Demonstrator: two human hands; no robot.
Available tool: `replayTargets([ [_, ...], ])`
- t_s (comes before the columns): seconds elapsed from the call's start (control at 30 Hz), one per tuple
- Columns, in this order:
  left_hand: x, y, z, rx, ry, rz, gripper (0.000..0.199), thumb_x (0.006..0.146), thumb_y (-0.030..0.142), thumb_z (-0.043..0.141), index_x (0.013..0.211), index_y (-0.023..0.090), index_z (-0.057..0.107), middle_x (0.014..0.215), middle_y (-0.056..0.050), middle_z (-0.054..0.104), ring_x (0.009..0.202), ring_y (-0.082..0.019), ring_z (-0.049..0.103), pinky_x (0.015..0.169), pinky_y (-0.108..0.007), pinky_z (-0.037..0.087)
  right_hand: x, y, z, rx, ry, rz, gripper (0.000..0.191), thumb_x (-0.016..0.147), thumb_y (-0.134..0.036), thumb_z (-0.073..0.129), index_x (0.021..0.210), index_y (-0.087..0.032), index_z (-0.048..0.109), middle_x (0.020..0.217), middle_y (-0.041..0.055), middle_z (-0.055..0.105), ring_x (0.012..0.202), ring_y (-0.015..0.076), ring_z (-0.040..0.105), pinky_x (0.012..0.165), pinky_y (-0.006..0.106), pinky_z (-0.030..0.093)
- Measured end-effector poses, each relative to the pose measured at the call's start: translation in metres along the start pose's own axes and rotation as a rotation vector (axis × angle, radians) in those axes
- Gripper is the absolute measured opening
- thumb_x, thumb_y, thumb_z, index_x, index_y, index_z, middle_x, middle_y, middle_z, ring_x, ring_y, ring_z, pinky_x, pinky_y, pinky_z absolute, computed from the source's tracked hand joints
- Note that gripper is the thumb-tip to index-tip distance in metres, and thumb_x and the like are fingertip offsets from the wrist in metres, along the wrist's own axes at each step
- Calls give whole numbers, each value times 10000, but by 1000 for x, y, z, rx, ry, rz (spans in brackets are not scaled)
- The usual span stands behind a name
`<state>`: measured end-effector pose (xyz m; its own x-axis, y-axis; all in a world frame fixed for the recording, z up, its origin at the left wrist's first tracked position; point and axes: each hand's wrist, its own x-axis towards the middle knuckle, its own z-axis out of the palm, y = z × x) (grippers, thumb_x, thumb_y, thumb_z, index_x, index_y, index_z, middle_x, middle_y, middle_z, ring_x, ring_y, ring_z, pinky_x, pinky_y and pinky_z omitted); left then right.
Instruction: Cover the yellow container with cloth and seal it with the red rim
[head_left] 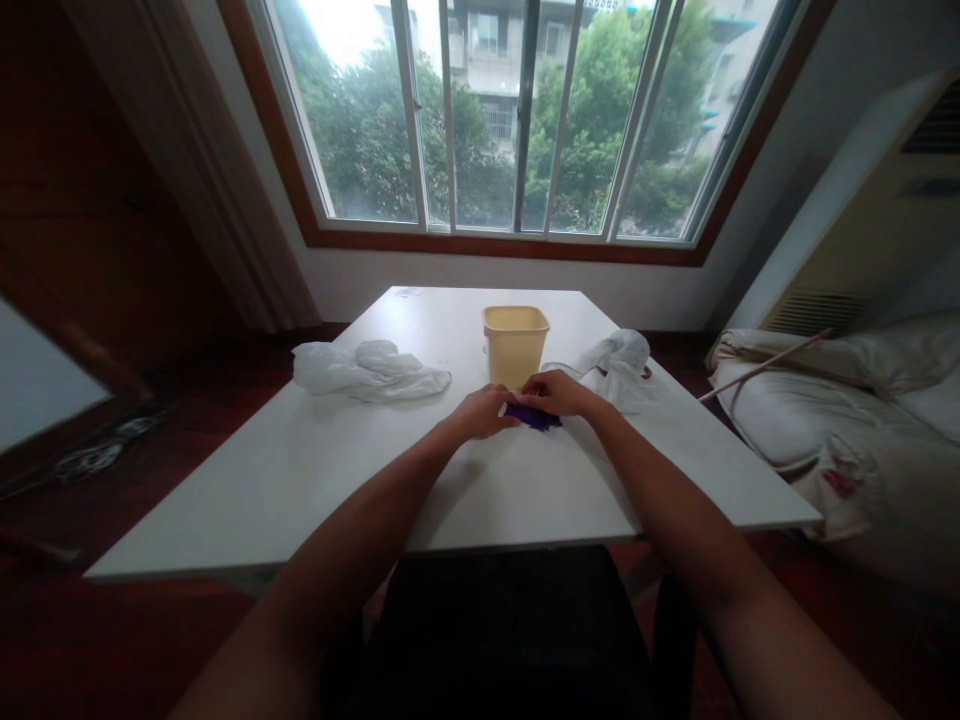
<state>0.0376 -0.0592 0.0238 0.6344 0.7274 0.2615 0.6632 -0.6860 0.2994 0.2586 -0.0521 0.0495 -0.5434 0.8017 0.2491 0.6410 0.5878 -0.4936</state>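
Note:
My left hand (486, 412) and my right hand (558, 392) meet near the middle of the white table (300, 500). Between them lies a dark purple crumpled piece (537, 417), thin and soft-looking; whether it is cloth or plastic I cannot tell. The left fingers are closed on its left end, where a small pale spot shows. From above, the right fingers pinch its upper edge and cover part of it. Just beyond both hands an upright pale yellow plastic bin (516, 345) stands, its lower edge partly hidden by the fingers.
A crumpled white plastic bag (367, 370) lies to the left on the table, and another white plastic bag (619, 365) with dark reddish bits lies to the right. Large white sacks (847, 400) with a stick across them stand beyond the right edge. A window (487, 120) is ahead.

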Motion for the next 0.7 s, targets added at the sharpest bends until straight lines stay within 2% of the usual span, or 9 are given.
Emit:
replayTargets([
  [0.1, 1, 2, -2, 11, -17, -7, 177, 859, 342, 633, 981, 252, 726, 1001, -37, 678, 918, -195, 636, 792, -281, 485, 0, 6, 1, 18, -95, 16, 328, 800, -407, 704, 1002, -151, 728, 843, 63, 741, 714, 159, 654, 632, 235, 463],
  [0.23, 2, 8, -5, 9, 41, -76, 146, 868, 321, 604, 925, 247, 717, 961, -23, 695, 856, -187, 637, 734, -277, 468, 0, 8, 2, 35, -182, 33, 460, 687, -426, 812, 1047, -153, 724, 887, 68, 743, 731, 169, 655, 633, 241, 471],
  [0.33, 3, 10, -7, -16, 142, -121, 156, 893, 312, 569, 936, 246, 704, 954, -20, 709, 827, -177, 634, 725, -277, 461, 1, 5, 0, -24, -184, 26, 335, 704, -337, 796, 979, -157, 730, 838, 47, 735, 692, 153, 632, 604, 232, 436],
  [0.4, 4, 9, -9, -30, 204, -144, 171, 910, 316, 547, 937, 246, 701, 935, -19, 716, 805, -173, 631, 716, -276, 455, 1, 3, -1, -72, -159, 21, 194, 754, -287, 740, 890, -150, 725, 780, 38, 723, 653, 140, 610, 581, 227, 404],
  [0.47, 4, 8, -10, -39, 258, -157, 186, 923, 329, 532, 924, 243, 696, 909, -19, 718, 777, -170, 625, 699, -274, 445, 2, 0, -3, -96, -111, 14, 144, 789, -279, 695, 843, -147, 714, 749, 34, 715, 629, 132, 595, 568, 223, 380],
  [0.7, 4, 10, -14, -76, 448, -173, 225, 953, 365, 493, 912, 226, 666, 837, -12, 703, 675, -143, 588, 627, -260, 386, 3, -3, -4, -66, 77, 17, 210, 828, -351, 656, 887, -160, 723, 766, 30, 724, 646, 138, 593, 604, 223, 382],
])
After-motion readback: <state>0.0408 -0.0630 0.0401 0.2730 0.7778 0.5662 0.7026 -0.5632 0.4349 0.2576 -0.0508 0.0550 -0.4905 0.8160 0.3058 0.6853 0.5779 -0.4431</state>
